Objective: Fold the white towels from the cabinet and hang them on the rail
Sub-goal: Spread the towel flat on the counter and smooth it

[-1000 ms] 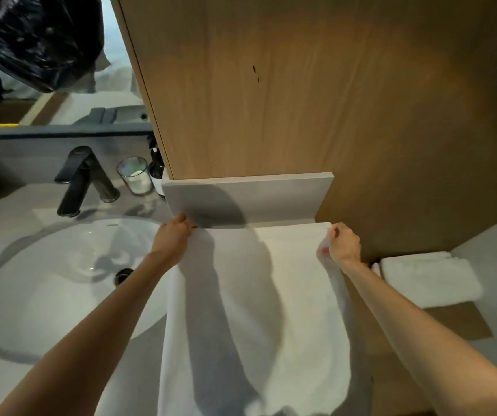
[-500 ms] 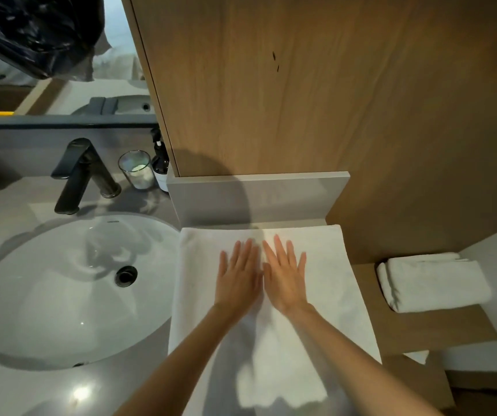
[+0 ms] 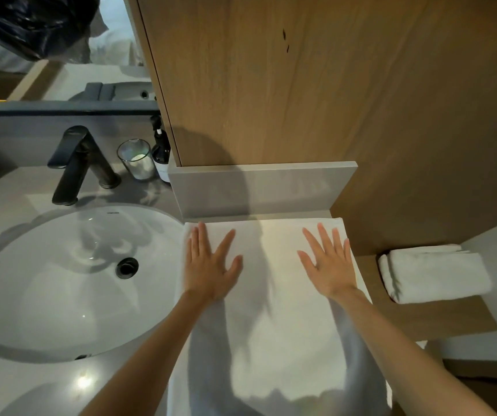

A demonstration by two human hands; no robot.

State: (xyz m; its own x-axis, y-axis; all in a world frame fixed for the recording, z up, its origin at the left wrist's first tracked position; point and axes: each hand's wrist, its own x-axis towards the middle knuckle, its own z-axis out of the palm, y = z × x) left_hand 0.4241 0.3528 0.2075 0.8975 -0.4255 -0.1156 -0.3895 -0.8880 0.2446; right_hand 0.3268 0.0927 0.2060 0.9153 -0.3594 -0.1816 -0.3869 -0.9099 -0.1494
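white towel (image 3: 274, 283) spread on counter, left hand (image 3: 209, 270) and right hand (image 3: 329, 268) flat, fingers splayed wide

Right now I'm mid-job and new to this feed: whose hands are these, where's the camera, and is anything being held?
There is no machine here: a person works bare-handed, and the single camera sits on their head, looking forward and down. The left hand and right hand lie flat, fingers spread, on a white towel laid over the counter beside the sink. Nothing is gripped; the palms only press the cloth. A second, folded towel rests on a wooden shelf to the right. Behind the sink stand a dark faucet, a glass and a pump bottle.
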